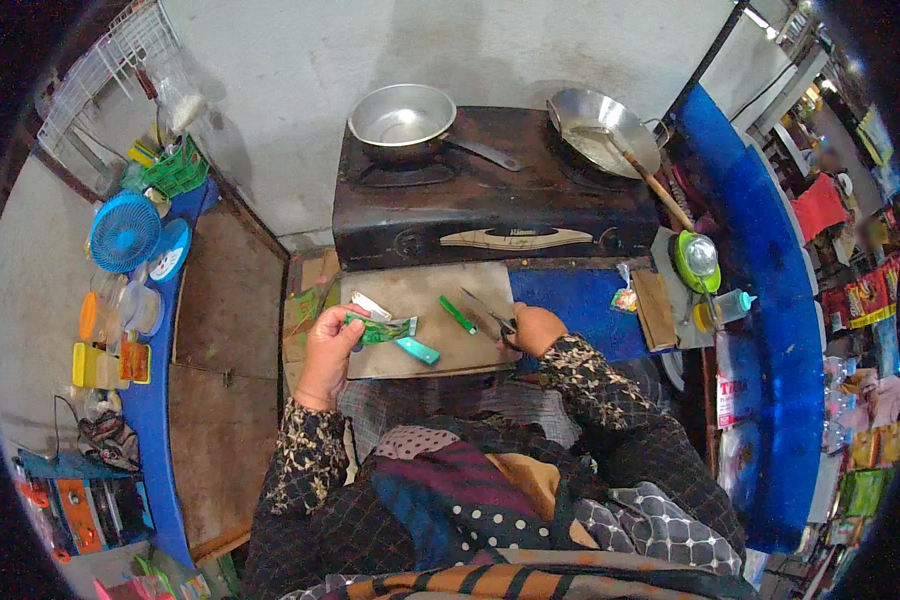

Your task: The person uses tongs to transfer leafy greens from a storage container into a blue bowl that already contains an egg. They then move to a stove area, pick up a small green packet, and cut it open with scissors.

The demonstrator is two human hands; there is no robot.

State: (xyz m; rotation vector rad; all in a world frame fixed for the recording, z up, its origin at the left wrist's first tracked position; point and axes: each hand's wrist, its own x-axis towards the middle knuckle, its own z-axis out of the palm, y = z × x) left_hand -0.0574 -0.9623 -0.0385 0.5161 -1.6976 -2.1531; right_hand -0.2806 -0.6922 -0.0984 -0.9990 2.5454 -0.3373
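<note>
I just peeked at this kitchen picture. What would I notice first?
Probably the two hands at the cutting board: the left hand holds a green packet, the right hand holds scissors. Behind them, a black stove carries a shiny pot and a wok.

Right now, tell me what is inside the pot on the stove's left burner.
The pot shows only a bare, shiny metal bottom; nothing lies inside. The burner beneath it on the stove is covered by the pot.
</note>
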